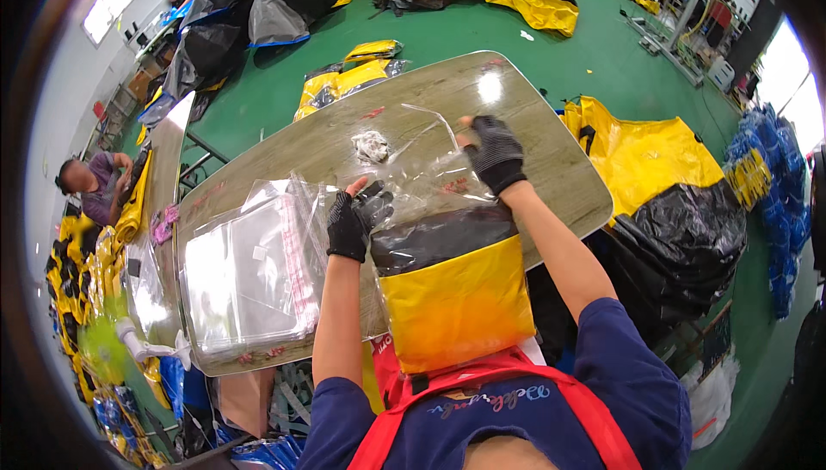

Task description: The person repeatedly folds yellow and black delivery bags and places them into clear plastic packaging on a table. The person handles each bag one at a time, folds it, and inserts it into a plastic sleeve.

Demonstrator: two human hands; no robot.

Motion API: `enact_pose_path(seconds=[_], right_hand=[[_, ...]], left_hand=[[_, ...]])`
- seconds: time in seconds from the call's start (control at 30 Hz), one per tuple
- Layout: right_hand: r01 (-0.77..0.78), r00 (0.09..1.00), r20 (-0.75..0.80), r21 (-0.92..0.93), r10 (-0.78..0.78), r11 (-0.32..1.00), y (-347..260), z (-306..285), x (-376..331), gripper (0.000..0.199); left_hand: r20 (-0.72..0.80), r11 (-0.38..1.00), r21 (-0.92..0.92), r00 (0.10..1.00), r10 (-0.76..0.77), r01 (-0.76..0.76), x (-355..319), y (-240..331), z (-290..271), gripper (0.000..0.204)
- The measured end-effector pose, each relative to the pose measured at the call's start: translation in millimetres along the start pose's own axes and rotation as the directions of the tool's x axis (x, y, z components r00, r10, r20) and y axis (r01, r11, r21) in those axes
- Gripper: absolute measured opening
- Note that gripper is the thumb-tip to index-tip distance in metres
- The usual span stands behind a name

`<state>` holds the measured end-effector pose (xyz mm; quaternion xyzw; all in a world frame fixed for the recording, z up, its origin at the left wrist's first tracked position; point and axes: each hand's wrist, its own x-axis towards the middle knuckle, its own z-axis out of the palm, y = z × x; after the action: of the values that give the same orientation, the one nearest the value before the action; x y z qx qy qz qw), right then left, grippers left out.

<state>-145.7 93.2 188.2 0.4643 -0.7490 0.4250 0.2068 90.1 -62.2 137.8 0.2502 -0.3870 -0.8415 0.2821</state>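
Observation:
A clear plastic bag (430, 184) lies toward me at the table's near edge, with a folded yellow and black sheet (456, 298) inside. My left hand (357, 216), in a black glove with bare fingertips, rests at the bag's left side near its mouth, fingers spread. Over the bag's upper right, my right hand (492, 150) wears the same kind of glove. Its fingers are curled together, slightly blurred, around the end of a thin clear strip (434, 113). A crumpled whitish wad (371, 147) sits just beyond the bag's mouth.
A stack of flat clear bags (249, 272) covers the left of the wood-patterned table (301, 139). Packed yellow bundles (348, 79) lie beyond it. A large yellow and black heap (662, 186) stands at right, blue bundles (766, 203) farther. Another person (107, 182) sits at far left.

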Motion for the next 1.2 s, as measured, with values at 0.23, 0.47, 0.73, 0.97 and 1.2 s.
enact_pose_path(seconds=[0.23,0.47,0.73,0.97,1.2], right_hand=[[0.323,0.747,0.534,0.230,-0.397,0.918,-98.3,57.7,29.9,0.017],[0.521,0.654,0.501,0.245,-0.567,0.818,-122.6,79.9,49.3,0.014],[0.264,0.857,0.430,0.103,-0.283,0.959,-73.3,36.2,131.2,0.021],[0.572,0.623,0.514,0.215,-0.590,0.791,-132.9,28.8,62.7,0.021],[0.171,0.770,0.618,0.037,-0.157,0.985,-83.4,56.2,109.5,0.016]], left_hand=[[-0.074,0.990,0.114,0.993,0.095,-0.086,-7.0,30.0,22.7,0.043],[-0.026,0.904,0.399,0.984,0.177,-0.152,-15.8,36.9,11.8,0.035],[-0.052,0.986,0.116,0.991,0.124,-0.117,-42.2,49.7,32.5,0.041],[-0.026,0.869,0.410,0.949,0.314,-0.277,-41.5,51.1,56.4,0.032],[-0.078,0.943,0.276,0.973,0.216,-0.187,-57.7,59.2,42.8,0.044]])
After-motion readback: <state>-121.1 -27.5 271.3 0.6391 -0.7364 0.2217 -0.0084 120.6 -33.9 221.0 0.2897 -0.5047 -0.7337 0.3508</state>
